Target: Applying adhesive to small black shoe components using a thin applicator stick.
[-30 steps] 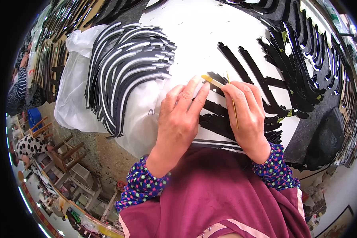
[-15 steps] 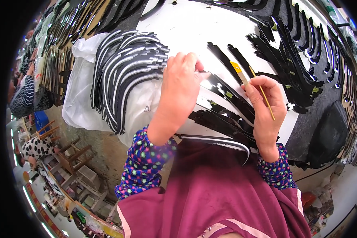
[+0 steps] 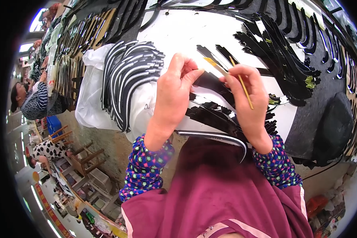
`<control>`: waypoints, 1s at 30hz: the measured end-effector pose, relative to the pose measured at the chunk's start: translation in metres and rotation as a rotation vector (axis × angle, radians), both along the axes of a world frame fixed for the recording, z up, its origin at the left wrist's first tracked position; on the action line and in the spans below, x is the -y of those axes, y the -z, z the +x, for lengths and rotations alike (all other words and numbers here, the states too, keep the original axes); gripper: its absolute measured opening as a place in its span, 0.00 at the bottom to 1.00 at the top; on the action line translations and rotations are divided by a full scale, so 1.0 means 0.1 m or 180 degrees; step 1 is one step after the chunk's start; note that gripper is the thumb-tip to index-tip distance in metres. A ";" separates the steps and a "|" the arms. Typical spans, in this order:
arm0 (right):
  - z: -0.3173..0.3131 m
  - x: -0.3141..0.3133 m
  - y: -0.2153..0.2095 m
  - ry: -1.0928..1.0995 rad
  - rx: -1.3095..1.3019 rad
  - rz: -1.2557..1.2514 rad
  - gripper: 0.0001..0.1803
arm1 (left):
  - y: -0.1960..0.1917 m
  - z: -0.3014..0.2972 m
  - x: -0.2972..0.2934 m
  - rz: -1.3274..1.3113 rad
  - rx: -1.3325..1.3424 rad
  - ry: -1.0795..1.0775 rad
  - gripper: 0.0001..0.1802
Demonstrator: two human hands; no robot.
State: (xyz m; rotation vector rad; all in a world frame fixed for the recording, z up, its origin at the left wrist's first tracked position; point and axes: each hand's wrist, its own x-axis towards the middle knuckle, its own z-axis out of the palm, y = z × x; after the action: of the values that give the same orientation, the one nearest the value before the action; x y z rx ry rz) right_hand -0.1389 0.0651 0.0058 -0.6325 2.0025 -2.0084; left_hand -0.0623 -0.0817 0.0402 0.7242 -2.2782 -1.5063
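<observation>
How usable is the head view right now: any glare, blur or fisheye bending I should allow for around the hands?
Head view: strong fisheye, so the table edge and rows of black curved strips bow toward the rim, with black corners outside the image circle. The white sheet is bright, nearly washed out. The left hand, the right hand and the thin brush are sharp at centre.

The black strip [image 3: 210, 81] between the left hand [image 3: 174, 85] and the right hand [image 3: 248, 95] looks glossy and smooth – like coated synthetic leather – and the thin stick [image 3: 242, 85] looks like pale wood. The stacked curved pieces [image 3: 127, 79] have matt black faces with shiny white edges, and they lie on a thin, crinkled plastic sheet [image 3: 91, 103]. The table top [image 3: 194, 31] is smooth and white, while the sleeves [image 3: 146, 166] are soft printed cloth.
</observation>
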 end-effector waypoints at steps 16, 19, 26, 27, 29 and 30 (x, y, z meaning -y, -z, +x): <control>-0.19 0.50 0.06 0.0432 -0.0906 0.0052 0.05 | 0.18 0.09 -0.09 0.2615 -0.0661 -0.0139 0.20; -0.29 0.40 -0.07 0.0491 0.0041 0.0134 0.06 | 0.26 0.18 -0.04 0.1444 -0.0337 -0.0388 0.17; -0.57 0.61 0.08 0.0732 -0.2982 0.0543 0.09 | 0.52 0.23 -0.09 -0.1882 -0.0465 -0.0164 0.12; -0.57 0.63 0.14 0.0541 -0.2913 0.0694 0.11 | 0.54 0.21 -0.09 -0.2538 -0.0595 -0.0132 0.14; -0.65 0.64 0.30 0.0357 -0.2883 0.0807 0.10 | 0.51 0.22 -0.14 -0.2917 -0.0382 -0.0093 0.16; -0.66 0.63 0.28 0.0330 -0.2883 0.0820 0.10 | 0.53 0.26 -0.15 -0.2785 -0.0302 -0.0068 0.15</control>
State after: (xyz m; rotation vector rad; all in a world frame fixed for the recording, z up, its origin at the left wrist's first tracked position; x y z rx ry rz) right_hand -0.2047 0.0018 -0.0226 -1.6038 2.7381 -1.5842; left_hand -0.0363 -0.0667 -0.0131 0.3902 -2.4882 -0.3973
